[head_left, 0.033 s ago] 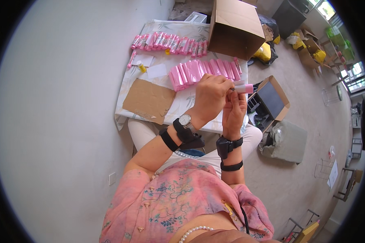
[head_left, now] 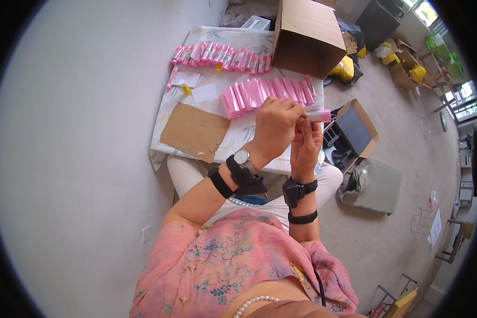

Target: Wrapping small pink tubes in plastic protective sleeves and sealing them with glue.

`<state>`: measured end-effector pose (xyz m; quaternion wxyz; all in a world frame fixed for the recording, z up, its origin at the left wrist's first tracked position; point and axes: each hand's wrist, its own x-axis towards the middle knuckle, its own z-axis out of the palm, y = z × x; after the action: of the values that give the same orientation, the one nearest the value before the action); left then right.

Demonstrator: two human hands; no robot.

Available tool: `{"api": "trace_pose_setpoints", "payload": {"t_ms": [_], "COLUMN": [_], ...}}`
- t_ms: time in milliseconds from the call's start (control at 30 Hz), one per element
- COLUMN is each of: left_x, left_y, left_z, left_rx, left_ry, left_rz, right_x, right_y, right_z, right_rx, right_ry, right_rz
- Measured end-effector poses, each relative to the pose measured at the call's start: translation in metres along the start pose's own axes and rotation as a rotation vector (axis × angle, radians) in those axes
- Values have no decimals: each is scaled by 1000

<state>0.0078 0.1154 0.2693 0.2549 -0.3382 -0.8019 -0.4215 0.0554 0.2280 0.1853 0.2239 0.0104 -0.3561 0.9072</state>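
Above the table's front right part, both of my hands meet at one pink plastic roll [head_left: 324,115] with a pale band round it. My left hand [head_left: 274,126] is closed, its fingertips pinching at the roll's left end. From below, my right hand [head_left: 306,150] grips the same roll between thumb and fingers; part of the roll is hidden by them. Just beyond my hands lies a row of plain pink rolls [head_left: 249,94], packed side by side. Farther back are several pink rolls with printed labels [head_left: 212,53].
A brown cardboard sheet [head_left: 192,131] lies at the table's left front. Behind it are white paper pieces [head_left: 205,93] and a small yellow container [head_left: 185,88]. A big open carton [head_left: 308,42] stands at the back right. An open box [head_left: 359,127] sits right of the table.
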Motion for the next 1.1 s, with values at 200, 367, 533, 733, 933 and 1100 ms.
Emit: {"api": "trace_pose_setpoints", "payload": {"t_ms": [200,367,533,733,933,1100], "left_x": [0,3,5,9,5,4], "left_y": [1,-1,-2,3,-2,0], "left_z": [3,5,6,5,7,7], "left_rx": [-3,-54,-48,-115,-233,-251], "left_ry": [-35,-77,-31,27,-49,-36], "left_rz": [-69,-111,-115,-178,-158,-176], "right_x": [0,1,6,9,9,7], "right_y": [-1,-1,-5,-9,-8,-9], "right_z": [-1,0,3,6,5,6], "right_rx": [-13,-18,-28,-34,-26,-38], "right_ry": [11,8,-35,-39,-38,-15], "right_rz": [15,-5,-14,-2,-5,-7]}}
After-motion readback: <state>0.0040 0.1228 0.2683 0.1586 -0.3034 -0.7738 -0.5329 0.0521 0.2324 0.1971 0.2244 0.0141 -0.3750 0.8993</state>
